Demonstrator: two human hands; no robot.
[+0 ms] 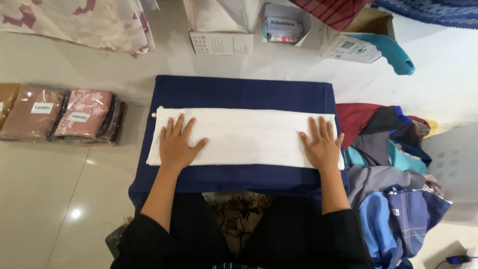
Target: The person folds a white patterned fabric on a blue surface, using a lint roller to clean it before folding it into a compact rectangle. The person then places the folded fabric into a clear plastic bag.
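Head view: both hands lie flat, palms down, fingers spread, on a long white folded cloth strip (pixel 244 138). The left hand (pixel 178 143) presses the strip near its left end, and the right hand (pixel 322 144) presses it near its right end; neither hand is closed around anything, and the fingers rest apart on the fabric. The strip stretches between the 2 hands and lies crosswise on a dark navy blue rectangular padded board (pixel 244 94), which shows as a band beyond the fingertips and another band below the wrists. Black sleeves (pixel 149 239) cover both forearms from the mid-arm back.

Left of the left hand, well apart on the pale tiled floor (pixel 45 199), sit flat clear-wrapped packets of pink and brown patterned fabric (pixel 82 114). Just right of the right hand, a loose heap of mixed cloths in red, grey, teal and blue (pixel 388 164) touches the board's edge. Beyond the fingertips, past the board, stand open white cardboard boxes (pixel 221 42) and a teal plastic handle-shaped object (pixel 391 50).
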